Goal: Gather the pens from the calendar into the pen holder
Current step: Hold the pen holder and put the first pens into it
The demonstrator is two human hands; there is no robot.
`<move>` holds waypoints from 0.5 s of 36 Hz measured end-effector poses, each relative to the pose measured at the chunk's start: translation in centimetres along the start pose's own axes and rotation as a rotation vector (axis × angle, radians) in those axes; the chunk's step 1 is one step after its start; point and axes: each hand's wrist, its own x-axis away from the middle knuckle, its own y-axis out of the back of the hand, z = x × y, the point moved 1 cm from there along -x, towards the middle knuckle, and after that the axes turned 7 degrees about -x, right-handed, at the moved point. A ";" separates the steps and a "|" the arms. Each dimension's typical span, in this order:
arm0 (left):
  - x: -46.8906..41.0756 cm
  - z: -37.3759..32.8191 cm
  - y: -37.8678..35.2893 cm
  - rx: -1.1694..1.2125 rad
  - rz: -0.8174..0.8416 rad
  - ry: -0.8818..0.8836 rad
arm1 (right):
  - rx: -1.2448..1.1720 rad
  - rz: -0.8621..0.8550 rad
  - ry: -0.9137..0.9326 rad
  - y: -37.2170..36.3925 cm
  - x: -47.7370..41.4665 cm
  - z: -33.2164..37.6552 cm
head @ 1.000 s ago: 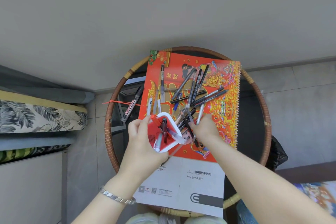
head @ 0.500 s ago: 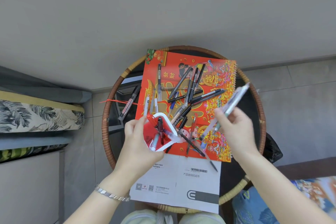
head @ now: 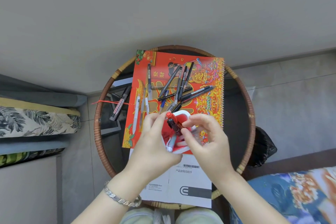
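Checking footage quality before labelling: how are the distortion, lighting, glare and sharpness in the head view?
Head view: wide-angle warping bends the wall and floor lines near the edges; light is soft and even, no hard shadows; the dark glass table mirrors its surroundings; the calendar is fairly sharp, while the patterned cloth at bottom right is smeared.

Home living room — round rattan table (head: pixel 101 138), leaf-print cushion (head: pixel 36 122), tiled floor (head: pixel 291 100).

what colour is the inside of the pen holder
Red inside, with a white rim; the pen holder shows best in the head view, held in the left hand.
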 end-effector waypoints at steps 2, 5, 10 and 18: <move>0.0 -0.1 -0.1 -0.010 0.013 0.006 | 0.043 0.015 0.079 0.7 0.3 -0.3; 0.2 -0.4 -0.4 -0.047 0.029 -0.018 | 0.241 0.106 0.217 1.6 0.6 -1.0; 0.1 -0.8 -0.6 -0.004 0.020 0.048 | 0.182 0.370 -0.055 4.3 1.3 -1.3; -1.2 -2.7 -2.7 0.097 0.279 0.001 | 0.146 0.476 -0.382 8.5 0.1 -3.6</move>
